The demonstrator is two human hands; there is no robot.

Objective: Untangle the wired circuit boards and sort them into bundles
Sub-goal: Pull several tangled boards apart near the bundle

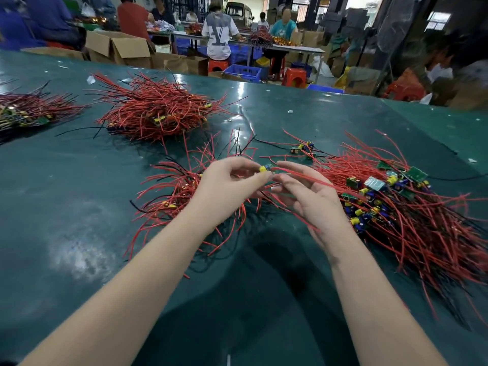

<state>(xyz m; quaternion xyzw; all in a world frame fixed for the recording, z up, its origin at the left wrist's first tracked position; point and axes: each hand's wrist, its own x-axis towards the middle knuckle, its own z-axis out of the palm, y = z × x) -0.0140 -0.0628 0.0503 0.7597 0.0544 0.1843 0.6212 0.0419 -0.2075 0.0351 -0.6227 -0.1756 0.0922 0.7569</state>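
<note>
Just one circuit board at left hand fingertips

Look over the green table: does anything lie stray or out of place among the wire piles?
Yes. A few small wired circuit boards lie apart from the big red-wire pile on the right, and white paper scraps dot the dark green table. Nothing looks damaged.

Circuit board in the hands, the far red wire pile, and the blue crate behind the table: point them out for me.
circuit board (264,169), head view, on its yellow part between the fingertips.
far red wire pile (155,109), head view, middle of the heap.
blue crate (244,72), head view, its front wall.
</note>
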